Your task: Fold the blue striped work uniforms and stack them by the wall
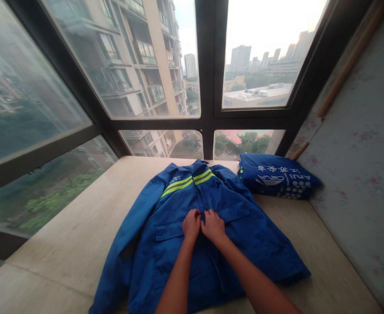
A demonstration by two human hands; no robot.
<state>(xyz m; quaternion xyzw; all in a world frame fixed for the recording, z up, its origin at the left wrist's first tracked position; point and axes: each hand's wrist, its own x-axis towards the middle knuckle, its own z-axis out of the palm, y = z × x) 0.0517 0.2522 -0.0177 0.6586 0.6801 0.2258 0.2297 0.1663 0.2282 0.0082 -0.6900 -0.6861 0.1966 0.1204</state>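
Observation:
A blue work jacket (175,209) with yellow-green and grey stripes across the chest lies spread face up, its collar toward the window. My left hand (191,224) pinches the jacket's front edge near the middle. Close beside it, my right hand (213,224) grips the other side of the front opening, fingers curled. The two hands almost touch. Whatever sits right between the fingertips, such as a button or zip, is too small and hidden to make out. One sleeve stretches down to the left; a pocket flap shows on either side of the hands.
The jacket rests on a pale stone windowsill (64,226). A folded blue garment (273,174) with white printing lies at the back right, against the patterned wall (358,174). Dark window frames (208,87) rise behind and to the left, with tall buildings outside.

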